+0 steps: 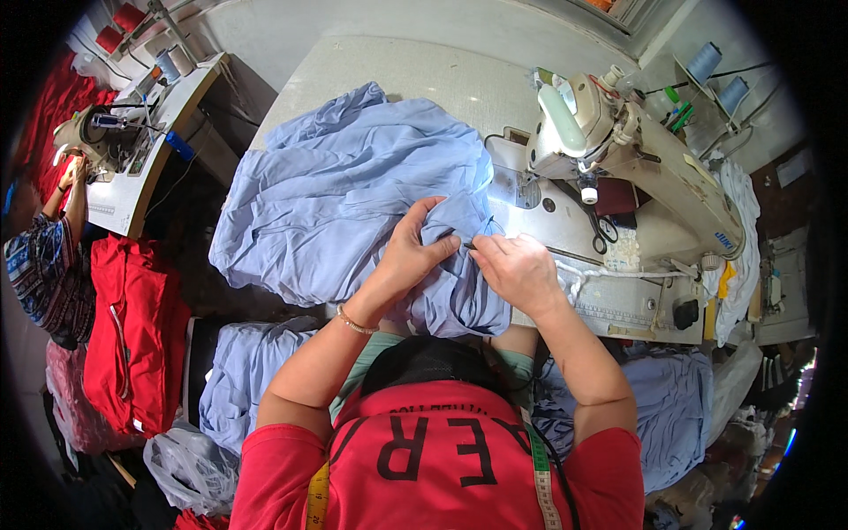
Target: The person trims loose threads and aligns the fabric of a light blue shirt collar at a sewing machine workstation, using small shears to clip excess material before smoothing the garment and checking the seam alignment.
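Observation:
A light-blue cloth garment (327, 177) lies crumpled over the table, its near end hanging off the front edge toward my lap. My left hand (415, 247) grips a fold of it near the right side, thumb and fingers closed on the cloth. Close beside it, my right hand (521, 269) is pinched, fingertips at the same fold. A small dark tip (468, 246) shows between the two hands; its kind is too small to make out. Just right of the cloth stands a sewing machine (662, 177), and dark-handled scissors (602, 234) lie on its bed.
Blue thread cones (705, 62) stand at the back right. To the left, a person's hand (75, 172) works at another sewing machine (84, 137). Red cloth (132, 336), a clear plastic bag (193, 468) and more blue cloth (658, 406) lie around my seat.

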{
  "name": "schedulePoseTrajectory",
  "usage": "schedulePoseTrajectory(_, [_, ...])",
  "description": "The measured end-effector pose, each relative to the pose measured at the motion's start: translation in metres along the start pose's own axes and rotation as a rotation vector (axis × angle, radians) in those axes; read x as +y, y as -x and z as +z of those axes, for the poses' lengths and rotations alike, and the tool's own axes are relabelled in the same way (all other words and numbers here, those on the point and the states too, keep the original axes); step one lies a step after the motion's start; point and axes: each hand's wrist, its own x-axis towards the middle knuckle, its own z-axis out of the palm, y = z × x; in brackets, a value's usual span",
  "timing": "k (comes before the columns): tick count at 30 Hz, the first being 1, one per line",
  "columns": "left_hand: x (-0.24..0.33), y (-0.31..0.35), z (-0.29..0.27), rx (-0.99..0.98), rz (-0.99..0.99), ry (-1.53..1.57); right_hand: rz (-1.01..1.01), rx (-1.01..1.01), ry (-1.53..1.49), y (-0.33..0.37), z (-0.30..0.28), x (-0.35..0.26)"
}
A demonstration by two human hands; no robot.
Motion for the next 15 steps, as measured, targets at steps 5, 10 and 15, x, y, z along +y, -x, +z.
schedulePoseTrajectory(5, [-0.001, 0.0, 0.001, 0.008, 0.009, -0.028, 0.0, 0.012, 0.014, 0.001, 0.003, 0.0])
schedulePoseTrajectory(10, [0.001, 0.001, 0.001, 0.005, 0.008, -0.036, 0.024, 0.013, -0.041, 0.0, 0.002, -0.002])
schedulePoseTrajectory(15, [0.004, 0.003, 0.002, -0.042, -0.024, -0.004, 0.527, 0.112, -0.846, 0.012, 0.013, 0.006])
